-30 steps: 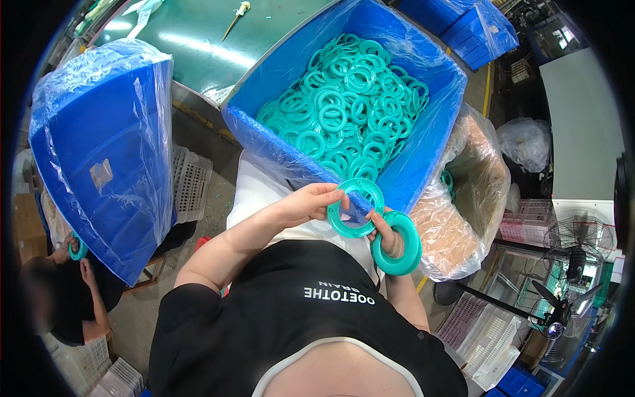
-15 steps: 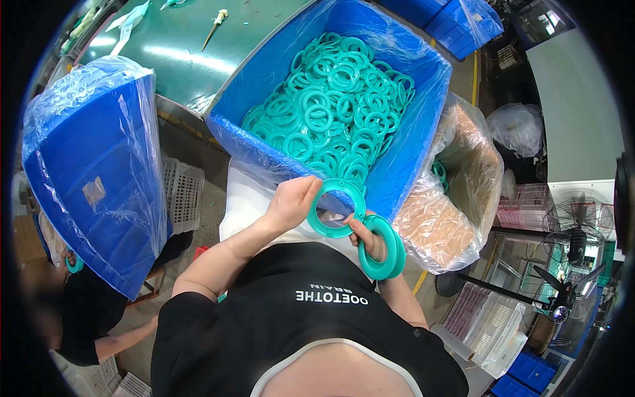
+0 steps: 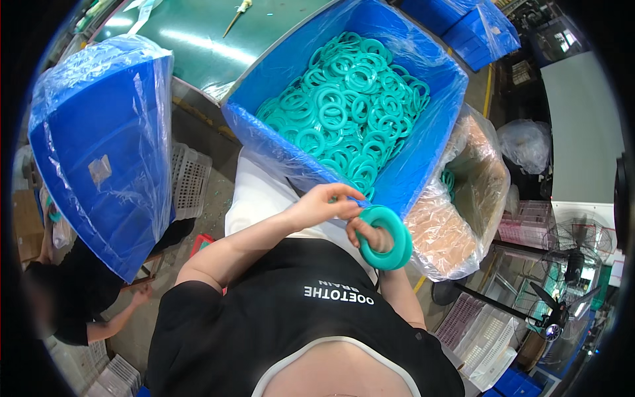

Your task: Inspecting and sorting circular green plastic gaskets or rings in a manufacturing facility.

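We are now gripping one teal ring (image 3: 389, 237) in our right hand (image 3: 368, 233), where two showed before; our left hand (image 3: 324, 205) fingers are pinching its near-left rim.

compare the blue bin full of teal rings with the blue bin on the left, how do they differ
The bin of rings sits open side up, heaped with teal rings; the left bin is tipped on its side and shows nothing inside. The bin of rings is close to the hands; the left bin stands apart from them. Both are blue and lined with clear plastic.
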### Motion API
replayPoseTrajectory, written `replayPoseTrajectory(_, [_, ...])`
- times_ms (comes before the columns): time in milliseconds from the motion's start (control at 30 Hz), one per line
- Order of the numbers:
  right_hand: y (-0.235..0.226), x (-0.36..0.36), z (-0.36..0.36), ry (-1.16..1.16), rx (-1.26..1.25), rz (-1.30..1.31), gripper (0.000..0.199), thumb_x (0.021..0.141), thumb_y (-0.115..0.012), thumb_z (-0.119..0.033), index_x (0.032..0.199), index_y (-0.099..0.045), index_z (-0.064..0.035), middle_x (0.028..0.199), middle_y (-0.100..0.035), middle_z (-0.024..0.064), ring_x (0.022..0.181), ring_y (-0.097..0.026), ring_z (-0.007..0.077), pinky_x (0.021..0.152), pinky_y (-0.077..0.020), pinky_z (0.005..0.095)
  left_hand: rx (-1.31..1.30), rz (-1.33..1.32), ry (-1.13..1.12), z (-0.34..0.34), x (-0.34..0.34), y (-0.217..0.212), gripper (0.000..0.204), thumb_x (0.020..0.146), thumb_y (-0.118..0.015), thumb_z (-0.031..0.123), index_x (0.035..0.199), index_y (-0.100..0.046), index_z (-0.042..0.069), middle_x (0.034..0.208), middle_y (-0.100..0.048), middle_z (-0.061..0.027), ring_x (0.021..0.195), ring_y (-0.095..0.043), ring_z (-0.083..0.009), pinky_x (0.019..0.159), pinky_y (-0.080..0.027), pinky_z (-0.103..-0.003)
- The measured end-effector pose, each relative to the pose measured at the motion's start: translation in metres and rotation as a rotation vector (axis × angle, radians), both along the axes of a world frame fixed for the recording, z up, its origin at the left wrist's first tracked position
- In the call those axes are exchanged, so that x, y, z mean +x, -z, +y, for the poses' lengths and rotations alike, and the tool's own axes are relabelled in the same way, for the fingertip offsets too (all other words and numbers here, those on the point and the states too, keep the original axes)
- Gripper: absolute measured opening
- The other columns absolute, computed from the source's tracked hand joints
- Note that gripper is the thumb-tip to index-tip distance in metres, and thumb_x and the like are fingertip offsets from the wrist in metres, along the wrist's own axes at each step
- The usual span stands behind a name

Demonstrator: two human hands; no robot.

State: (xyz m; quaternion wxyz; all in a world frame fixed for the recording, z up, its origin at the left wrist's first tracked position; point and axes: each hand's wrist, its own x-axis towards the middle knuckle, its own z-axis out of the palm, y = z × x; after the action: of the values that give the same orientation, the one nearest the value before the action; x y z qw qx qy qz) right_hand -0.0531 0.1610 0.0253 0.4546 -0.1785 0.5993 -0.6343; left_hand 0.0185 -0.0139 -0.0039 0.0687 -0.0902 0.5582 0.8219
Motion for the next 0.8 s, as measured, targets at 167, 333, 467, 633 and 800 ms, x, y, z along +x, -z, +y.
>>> replayPoseTrajectory(167, [0.000, 0.017, -0.010, -0.116, 0.119, -0.073, 0.021, 0.088, -0.056, -0.022, 0.091, -0.059, -0.0019, 0.070, -0.059, 0.0045, 0.059, -0.056, 0.0115, 0.050, -0.0407, 0.0212, -0.553, 0.144, 0.061, -0.002, 0.007, -0.004, 0.020, 0.082, -0.067, 0.014, 0.100, -0.066, 0.005, 0.073, -0.058, 0.0013, 0.068, -0.052, -0.0062, 0.065, -0.044, -0.025])
replayPoseTrajectory(333, [0.000, 0.021, -0.021, 0.047, -0.033, -0.144, 0.036, 0.090, -0.053, -0.023, 0.117, -0.054, 0.0006, 0.086, -0.064, 0.0110, 0.069, -0.061, 0.0153, 0.056, -0.0473, 0.0209, -0.114, -0.095, -0.165, -0.008, 0.012, 0.004, 0.013, 0.084, -0.064, 0.012, 0.092, -0.064, 0.002, 0.071, -0.061, -0.0014, 0.063, -0.053, -0.0072, 0.062, -0.046, -0.025])
replayPoseTrajectory(467, [0.025, 0.009, -0.009, 0.007, -0.008, -0.256, 0.038, 0.089, -0.054, -0.027, 0.114, -0.056, 0.0011, 0.086, -0.064, 0.0118, 0.071, -0.062, 0.0161, 0.057, -0.0491, 0.0230, -0.417, 0.021, -0.151, -0.011, 0.017, -0.002, 0.015, 0.084, -0.065, 0.012, 0.096, -0.062, 0.004, 0.064, -0.054, 0.0027, 0.059, -0.050, -0.0051, 0.056, -0.044, -0.025])
replayPoseTrajectory(633, [0.032, 0.009, 0.004, -0.098, 0.068, 0.233, 0.021, 0.090, -0.053, -0.026, 0.091, -0.056, -0.0060, 0.068, -0.053, 0.0002, 0.058, -0.049, 0.0087, 0.049, -0.0401, 0.0266, -0.815, 0.273, -0.029, 0.010, 0.002, -0.012, 0.032, 0.075, -0.072, 0.019, 0.100, -0.056, 0.007, 0.065, -0.053, -0.0088, 0.061, -0.055, -0.0261, 0.055, -0.043, -0.036])
replayPoseTrajectory(800, [0.056, 0.019, -0.009, 0.100, 0.100, -0.351, 0.030, 0.082, -0.063, -0.017, 0.109, -0.053, -0.0085, 0.096, -0.057, 0.0038, 0.086, -0.054, 0.0135, 0.073, -0.0480, 0.0284, -0.853, 0.200, -0.090, 0.001, 0.012, 0.016, 0.023, 0.078, -0.066, 0.015, 0.097, -0.060, 0.006, 0.082, -0.063, -0.0135, 0.074, -0.062, -0.0315, 0.065, -0.049, -0.037])
